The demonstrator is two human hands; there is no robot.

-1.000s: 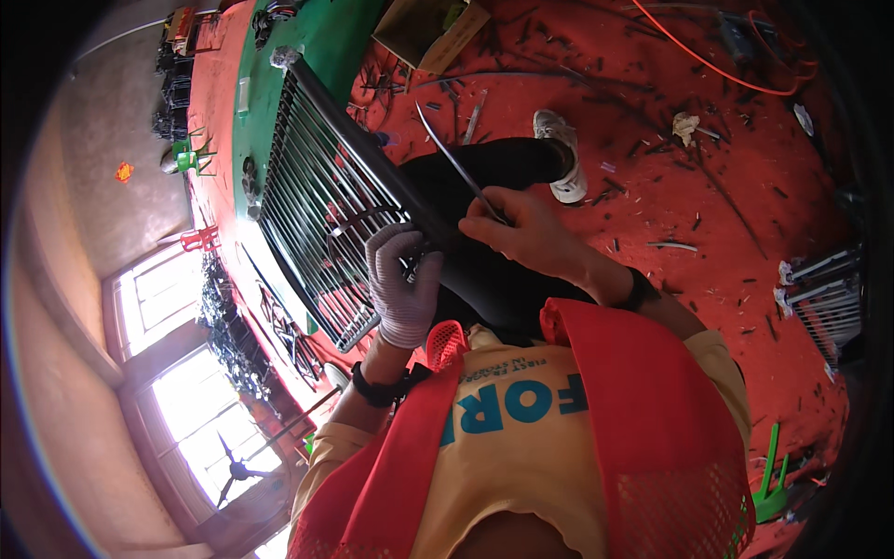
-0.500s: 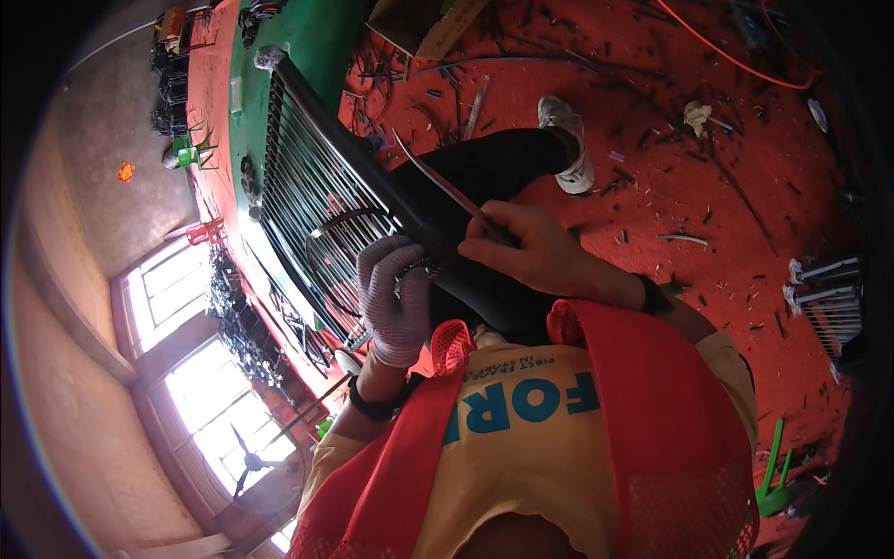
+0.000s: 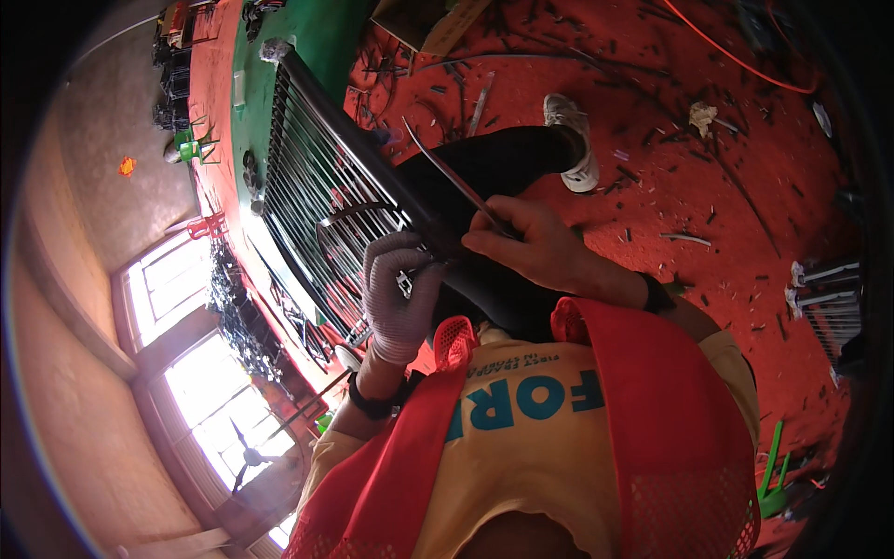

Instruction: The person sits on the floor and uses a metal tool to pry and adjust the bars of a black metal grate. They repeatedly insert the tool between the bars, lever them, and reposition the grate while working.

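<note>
A rack-like frame of several parallel rods (image 3: 312,177) leans across my lap, bordered by a thick dark tube (image 3: 358,154). My left hand (image 3: 396,289), in a light striped glove, is at the tube's near end. Its fingers curl in toward the thumb, with small shiny bits in the gap; what it grips is hidden. Beside it a dark curved strip (image 3: 358,214) loops over the rods. My bare right hand (image 3: 531,242) is closed round the handle of a knife (image 3: 456,179). The long thin blade points up and left, apart from the tube.
Dark offcuts and scraps litter the red floor (image 3: 652,214). A cardboard box (image 3: 433,26) lies at the far edge, and an orange cable (image 3: 745,56) runs at far right. Another rodded piece (image 3: 829,312) lies at right, near a green plastic chair (image 3: 775,484).
The frame has shifted slightly right and down. My left hand's thumb and fingers show a wider gap, with shiny bits visible in it. The knife stays in my right hand, nearly unmoved.
</note>
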